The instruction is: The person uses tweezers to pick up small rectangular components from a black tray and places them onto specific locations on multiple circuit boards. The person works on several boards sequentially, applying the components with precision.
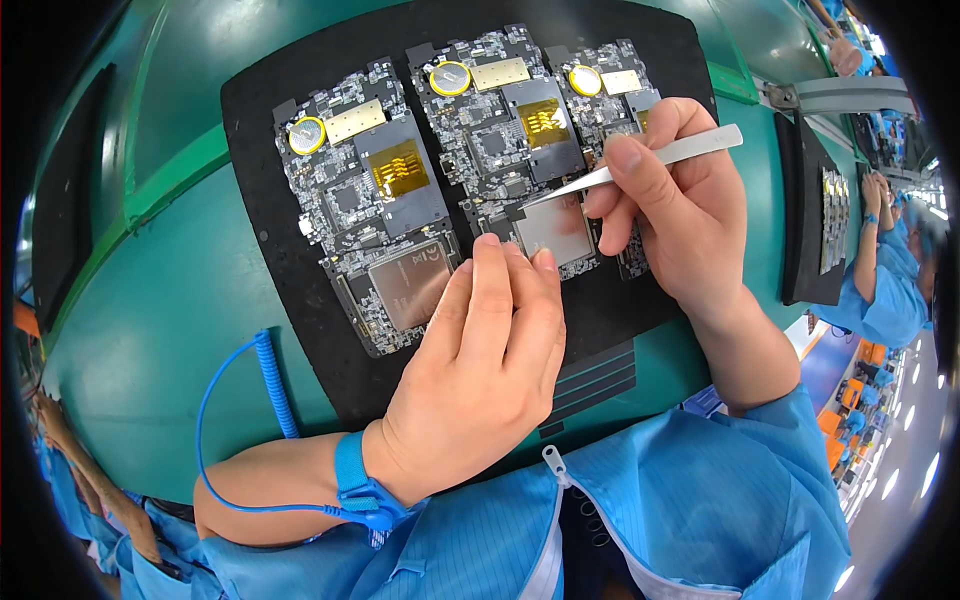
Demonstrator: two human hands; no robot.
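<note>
My right hand [685,205] pinches white tweezers [690,148], their fine tips at the upper edge of a silver metal shield on the middle circuit board [490,145]. My left hand [485,345] covers that board's lower left part, its fingers bent and close together and its fingertips against the board beside the shield. What lies beneath those fingers is hidden. To the left lies a similar circuit board [350,170] with a yellow-rimmed coin cell, amber tape and a silver shield. A third circuit board [610,90] is partly covered by my right hand.
The boards lie on a black mat [265,190] on a green work surface [130,350]. A blue coiled cord [275,385] runs to the wrist strap [352,475] on my left arm. Farther right, another black mat [800,240] carries boards near a co-worker's arm [872,245].
</note>
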